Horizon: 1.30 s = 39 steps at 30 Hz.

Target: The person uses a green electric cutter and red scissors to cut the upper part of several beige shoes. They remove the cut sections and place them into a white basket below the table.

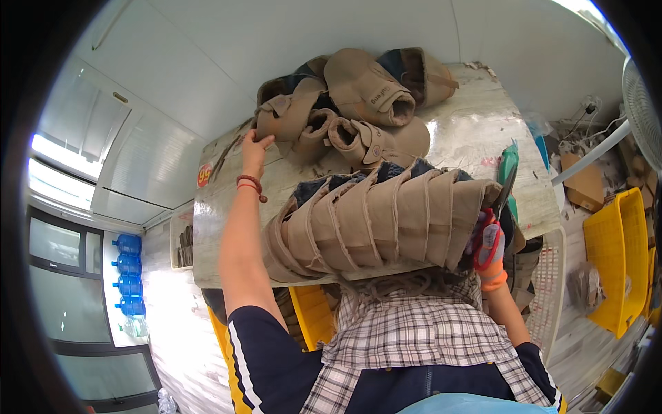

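A long row of nested tan cap pieces (365, 221) with dark blue lining lies along the near edge of the table, against my apron. My left hand (254, 153), bare with a red bracelet at the wrist, reaches to the table's far left. Its thumb stands apart from its fingers, right beside a tan cap (284, 119) in the heap; I cannot tell whether they touch. Gloved in grey and orange, my right hand (491, 250) holds red-handled scissors (509, 186), blades pointing away, at the right end of the row.
Several tan caps with ear flaps (365, 79) are heaped at the back of the worn table (465, 124). Behind the scissors lies a green object (508, 164). Yellow crates (614, 262), a white basket (552, 290) and a fan (638, 103) stand right; blue water bottles (129, 265) left.
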Available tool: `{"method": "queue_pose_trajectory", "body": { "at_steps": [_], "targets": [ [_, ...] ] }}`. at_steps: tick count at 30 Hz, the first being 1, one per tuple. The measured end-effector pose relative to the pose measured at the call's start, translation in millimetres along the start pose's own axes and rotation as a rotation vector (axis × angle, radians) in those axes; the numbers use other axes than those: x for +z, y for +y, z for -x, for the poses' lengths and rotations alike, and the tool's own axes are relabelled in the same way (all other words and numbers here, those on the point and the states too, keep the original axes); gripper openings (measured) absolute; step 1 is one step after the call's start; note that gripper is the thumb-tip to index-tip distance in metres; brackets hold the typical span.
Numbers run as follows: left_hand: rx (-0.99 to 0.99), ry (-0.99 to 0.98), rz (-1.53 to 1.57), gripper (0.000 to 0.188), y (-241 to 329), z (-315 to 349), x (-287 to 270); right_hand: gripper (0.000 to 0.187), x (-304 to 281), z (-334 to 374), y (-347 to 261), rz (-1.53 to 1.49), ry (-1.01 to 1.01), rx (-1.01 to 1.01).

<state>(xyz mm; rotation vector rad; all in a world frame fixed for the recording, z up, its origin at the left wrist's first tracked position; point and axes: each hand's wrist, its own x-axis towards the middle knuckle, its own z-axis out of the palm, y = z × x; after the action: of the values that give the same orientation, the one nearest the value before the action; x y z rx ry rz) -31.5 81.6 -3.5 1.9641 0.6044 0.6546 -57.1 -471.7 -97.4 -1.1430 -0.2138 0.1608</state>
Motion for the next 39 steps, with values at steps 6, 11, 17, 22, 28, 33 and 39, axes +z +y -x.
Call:
{"method": "queue_pose_trajectory", "body": {
  "at_steps": [6, 11, 17, 22, 28, 33, 39],
  "targets": [
    [0.118, -0.06, 0.672, 0.029, 66.5, 43.5, -51.2, 0.066, -14.0, 15.4, -45.2, 0.232, -0.036, 0.008],
    [0.706, 0.433, -0.424, 0.026, 161.4, 161.6, -32.0, 0.047, -10.5, 20.2, -79.6, 0.278, -0.017, 0.025],
    [0.871, 0.315, -0.504, 0.025, 190.3, 240.3, 3.5, 0.054, 8.1, 27.1, -126.9, 0.771, -0.257, -0.104],
    [0.832, 0.183, -0.497, 0.024, 204.8, 270.2, 28.9, 0.055, 39.5, 19.3, -168.2, 0.518, -0.596, 0.201],
    [0.907, 0.124, -0.539, 0.024, 212.7, 277.4, 35.4, 0.038, 68.4, 8.6, -184.9, 0.538, -0.74, 0.292],
    [0.972, 0.111, -0.564, 0.025, 210.1, 281.2, 39.6, 0.042, 79.3, 7.4, -179.4, 0.562, -0.732, 0.346],
    [1.0, 0.099, -0.613, 0.025, 218.4, 277.5, 41.2, 0.042, 94.1, -2.0, -187.3, 0.623, -0.722, 0.38]
  ]
}}
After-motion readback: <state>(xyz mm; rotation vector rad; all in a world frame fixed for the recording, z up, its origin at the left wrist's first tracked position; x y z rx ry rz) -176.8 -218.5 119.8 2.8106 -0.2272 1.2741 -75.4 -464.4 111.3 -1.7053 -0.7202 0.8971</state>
